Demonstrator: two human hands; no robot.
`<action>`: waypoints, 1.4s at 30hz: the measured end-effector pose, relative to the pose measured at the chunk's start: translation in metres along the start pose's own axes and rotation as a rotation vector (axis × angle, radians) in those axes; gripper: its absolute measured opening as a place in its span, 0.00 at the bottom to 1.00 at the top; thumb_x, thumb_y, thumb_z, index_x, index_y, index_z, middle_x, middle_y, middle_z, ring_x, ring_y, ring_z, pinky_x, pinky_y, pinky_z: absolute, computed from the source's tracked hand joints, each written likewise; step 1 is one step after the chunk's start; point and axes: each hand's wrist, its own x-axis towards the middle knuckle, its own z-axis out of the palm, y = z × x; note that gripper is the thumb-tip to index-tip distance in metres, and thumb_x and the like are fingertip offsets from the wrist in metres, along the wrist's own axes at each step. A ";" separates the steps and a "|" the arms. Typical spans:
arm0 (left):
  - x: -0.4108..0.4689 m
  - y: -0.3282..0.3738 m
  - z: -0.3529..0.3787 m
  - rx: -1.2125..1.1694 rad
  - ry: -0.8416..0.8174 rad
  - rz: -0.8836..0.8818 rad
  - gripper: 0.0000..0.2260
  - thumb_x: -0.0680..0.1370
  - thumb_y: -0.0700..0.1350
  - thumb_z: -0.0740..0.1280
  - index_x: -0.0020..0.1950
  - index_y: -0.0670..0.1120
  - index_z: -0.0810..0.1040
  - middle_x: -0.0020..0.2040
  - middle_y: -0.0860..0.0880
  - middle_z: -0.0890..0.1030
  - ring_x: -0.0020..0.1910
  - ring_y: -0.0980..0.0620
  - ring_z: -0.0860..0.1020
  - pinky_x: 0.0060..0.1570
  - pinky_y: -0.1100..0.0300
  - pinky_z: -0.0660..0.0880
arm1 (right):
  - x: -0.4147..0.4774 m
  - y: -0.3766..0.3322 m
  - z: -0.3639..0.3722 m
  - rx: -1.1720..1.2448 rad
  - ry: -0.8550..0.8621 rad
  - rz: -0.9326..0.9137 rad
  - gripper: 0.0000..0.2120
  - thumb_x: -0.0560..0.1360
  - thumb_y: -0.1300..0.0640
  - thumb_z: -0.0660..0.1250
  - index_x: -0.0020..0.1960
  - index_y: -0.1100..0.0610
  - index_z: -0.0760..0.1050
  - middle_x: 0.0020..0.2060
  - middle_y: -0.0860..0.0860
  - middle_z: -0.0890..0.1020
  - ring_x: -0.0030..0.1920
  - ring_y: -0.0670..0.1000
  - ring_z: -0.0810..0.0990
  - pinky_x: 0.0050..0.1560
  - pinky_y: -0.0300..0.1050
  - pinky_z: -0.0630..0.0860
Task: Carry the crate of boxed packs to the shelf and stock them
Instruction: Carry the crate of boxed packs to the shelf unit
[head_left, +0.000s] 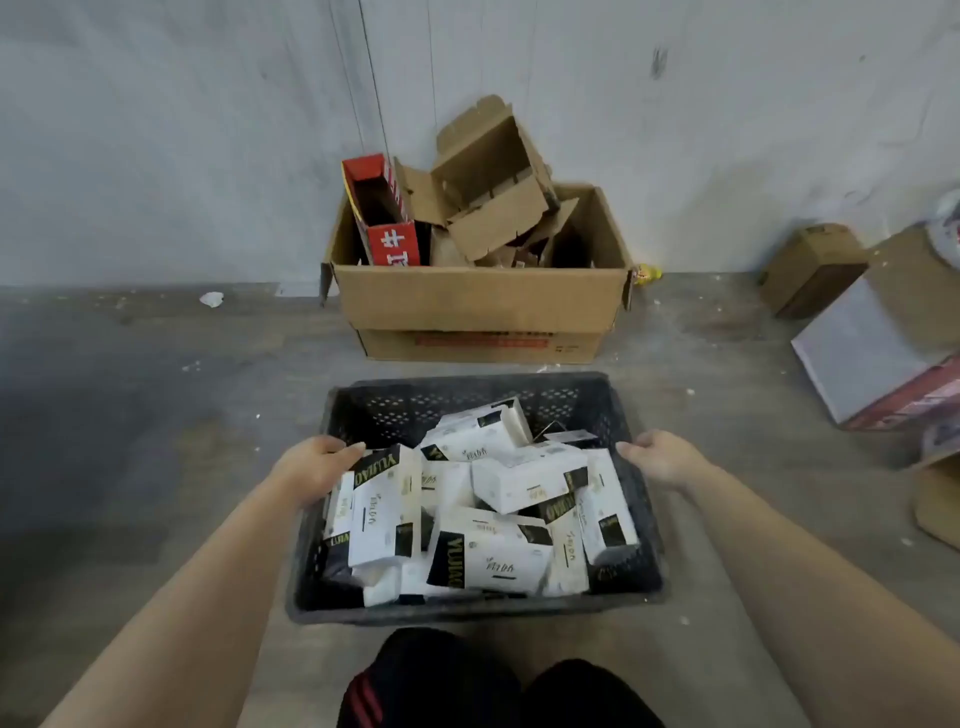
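Observation:
A black perforated plastic crate (467, 400) is in front of me, above the grey concrete floor. Several white boxed packs (519, 480) with black and gold labels lie jumbled inside it. My left hand (317, 465) grips the crate's left rim, fingers curled over the edge. My right hand (657, 457) grips the right rim the same way. Both forearms reach forward from the bottom of the view. No shelf is in view.
A large open cardboard box (480, 299) full of torn cardboard and a red carton stands just beyond the crate, against a white wall. More cardboard boxes (815, 267) and a grey-sided box (867, 353) lie at the right. Bare floor stretches to the left.

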 end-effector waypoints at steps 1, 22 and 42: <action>0.006 -0.006 0.010 0.005 -0.002 0.004 0.23 0.81 0.57 0.60 0.70 0.43 0.73 0.68 0.43 0.75 0.66 0.42 0.72 0.64 0.52 0.67 | 0.009 0.005 0.012 0.007 -0.009 0.015 0.28 0.81 0.42 0.58 0.72 0.63 0.69 0.70 0.59 0.72 0.69 0.59 0.71 0.65 0.48 0.68; 0.113 -0.108 0.071 -0.586 -0.005 -0.302 0.40 0.75 0.72 0.54 0.67 0.38 0.74 0.63 0.36 0.77 0.61 0.35 0.76 0.63 0.40 0.72 | 0.089 0.049 0.077 0.600 0.066 0.258 0.42 0.73 0.28 0.57 0.66 0.64 0.73 0.61 0.62 0.79 0.60 0.64 0.78 0.62 0.63 0.74; 0.134 -0.099 0.072 -0.915 -0.163 -0.334 0.25 0.80 0.64 0.56 0.49 0.41 0.73 0.36 0.44 0.77 0.34 0.46 0.75 0.37 0.54 0.72 | 0.098 0.040 0.072 0.910 -0.126 0.327 0.25 0.77 0.35 0.60 0.45 0.59 0.72 0.29 0.54 0.74 0.27 0.54 0.71 0.29 0.44 0.69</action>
